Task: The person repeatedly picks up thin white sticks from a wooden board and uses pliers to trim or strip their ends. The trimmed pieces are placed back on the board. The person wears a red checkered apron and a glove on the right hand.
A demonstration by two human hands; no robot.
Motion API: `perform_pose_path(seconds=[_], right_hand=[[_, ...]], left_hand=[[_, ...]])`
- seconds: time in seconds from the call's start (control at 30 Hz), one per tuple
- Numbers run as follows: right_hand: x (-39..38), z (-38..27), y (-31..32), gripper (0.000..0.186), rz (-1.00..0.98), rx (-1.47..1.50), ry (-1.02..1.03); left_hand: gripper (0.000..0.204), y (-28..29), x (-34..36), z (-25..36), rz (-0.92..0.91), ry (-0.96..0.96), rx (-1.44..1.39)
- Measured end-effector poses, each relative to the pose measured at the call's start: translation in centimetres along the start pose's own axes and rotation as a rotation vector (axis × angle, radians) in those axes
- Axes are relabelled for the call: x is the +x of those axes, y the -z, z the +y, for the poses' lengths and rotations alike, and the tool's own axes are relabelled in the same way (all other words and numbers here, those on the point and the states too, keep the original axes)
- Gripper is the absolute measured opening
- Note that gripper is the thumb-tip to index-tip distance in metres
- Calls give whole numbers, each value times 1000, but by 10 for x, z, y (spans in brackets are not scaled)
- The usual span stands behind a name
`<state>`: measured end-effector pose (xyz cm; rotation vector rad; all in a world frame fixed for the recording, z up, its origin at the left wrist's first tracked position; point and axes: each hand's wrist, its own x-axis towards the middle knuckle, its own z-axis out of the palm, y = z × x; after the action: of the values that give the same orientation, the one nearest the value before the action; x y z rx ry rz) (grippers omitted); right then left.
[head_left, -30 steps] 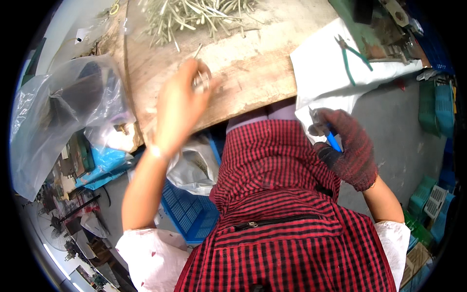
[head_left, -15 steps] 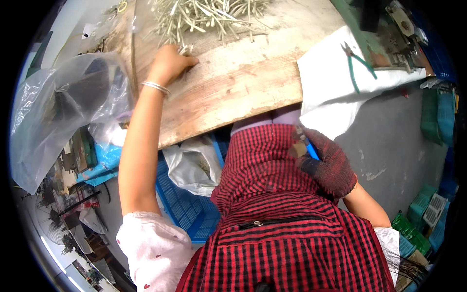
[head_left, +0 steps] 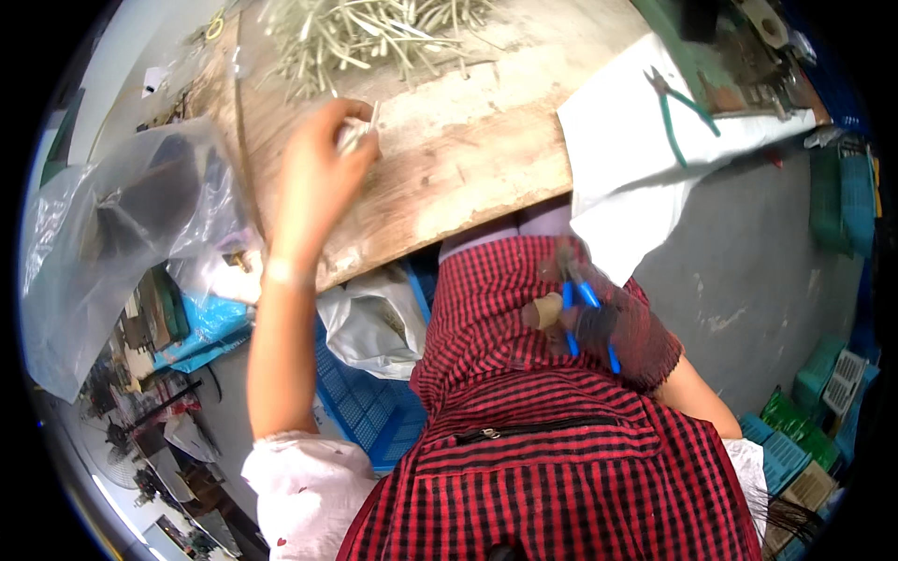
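My bare left hand (head_left: 323,164) is a little blurred above the wooden table. Its thumb and fingers pinch a thin pale stick-like piece (head_left: 375,115), close to the near side of a pile of similar pale green-white pieces (head_left: 374,42). What these pieces are made of I cannot tell. In a dark knitted glove with worn fingertips, my right hand (head_left: 629,341) is wrapped round blue-handled pliers (head_left: 569,313). It is over my lap, off the table's near edge, with the jaws pointing away from me. Part of the handles is hidden by the glove.
The wooden table (head_left: 468,150) has a white sheet (head_left: 608,122) at its right, bearing green-handled pliers (head_left: 671,112). A transparent plastic bag (head_left: 79,252) hangs at the left. Below stands a blue basket (head_left: 365,402) with a white sack (head_left: 369,327). Several baskets (head_left: 818,393) stand right.
My left hand has drawn back from the pile toward me, with a pale piece now showing in its fingers. The right hand has turned, so the blue handles show more and look spread.
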<state>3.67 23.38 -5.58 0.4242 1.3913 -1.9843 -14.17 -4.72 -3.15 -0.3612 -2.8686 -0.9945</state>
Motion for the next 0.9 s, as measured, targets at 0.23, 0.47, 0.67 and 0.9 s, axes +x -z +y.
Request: perform_pose_path(seconds=[0.23, 0.47, 0.67, 0.9], right_hand=[[-17, -54, -32, 63, 212, -1149, 679], [-18, -83, -43, 58, 242, -1576, 863], [-37, -90, -36, 57, 215, -1802, 854], [-31, -108, -17, 43, -119, -1896, 774]], left_hand=[[30, -7, -123, 100, -151, 402, -1009], [28, 5, -130, 106, -260, 506, -1208], [24, 19, -117, 111, -398, 637, -1145], [25, 26, -111, 100, -752, 730, -1172]])
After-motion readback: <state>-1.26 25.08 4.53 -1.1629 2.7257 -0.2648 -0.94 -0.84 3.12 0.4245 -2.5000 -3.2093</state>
